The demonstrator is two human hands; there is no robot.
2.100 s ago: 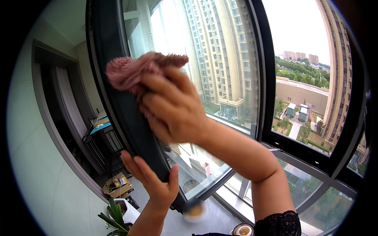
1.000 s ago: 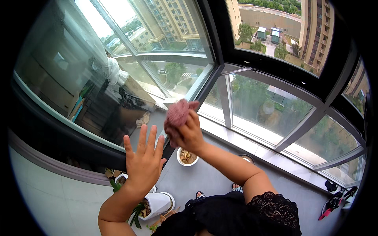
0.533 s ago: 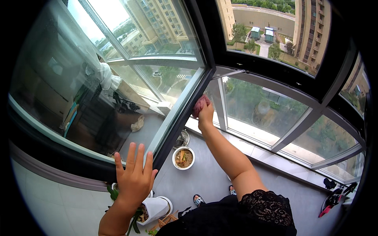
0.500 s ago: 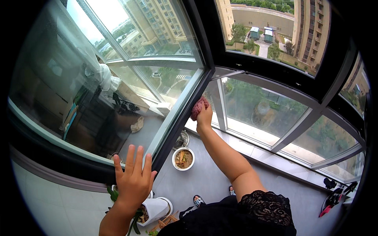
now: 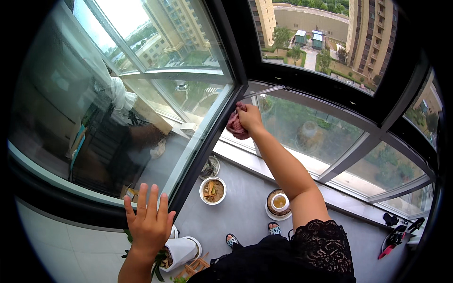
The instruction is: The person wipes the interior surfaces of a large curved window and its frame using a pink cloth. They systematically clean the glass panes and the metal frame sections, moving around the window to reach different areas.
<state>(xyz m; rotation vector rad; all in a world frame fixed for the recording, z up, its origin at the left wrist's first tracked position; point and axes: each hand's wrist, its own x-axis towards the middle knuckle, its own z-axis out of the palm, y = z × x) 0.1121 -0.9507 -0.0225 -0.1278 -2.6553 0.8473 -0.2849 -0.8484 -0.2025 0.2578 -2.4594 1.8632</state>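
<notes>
A dark-framed window sash point(image 5: 193, 162) stands swung open in front of me, and its glass point(image 5: 184, 137) reflects buildings and a room. My left hand point(image 5: 147, 231) lies with its fingers stretched out at the lower edge of the sash, over the black frame and the bottom of the pane. Crumpled in my right hand point(image 5: 251, 118) is a dusky pink cloth point(image 5: 237, 127). That hand holds it against the outer vertical edge of the frame, just below the metal window stay point(image 5: 264, 92). Part of the cloth is hidden by my fingers.
Below on the grey floor stand a white pot of soil point(image 5: 213, 190), a brown round pot point(image 5: 275, 207) with a cup-like bowl point(image 5: 280, 202) on it, and a tilted white planter point(image 5: 181, 253). A low ledge point(image 5: 302, 184) runs under the fixed windows at the right.
My right hand has moved slightly up along the sash edge with the cloth. My left hand stays spread on the lower frame. The view has shifted, revealing the brown pot and bowl.
</notes>
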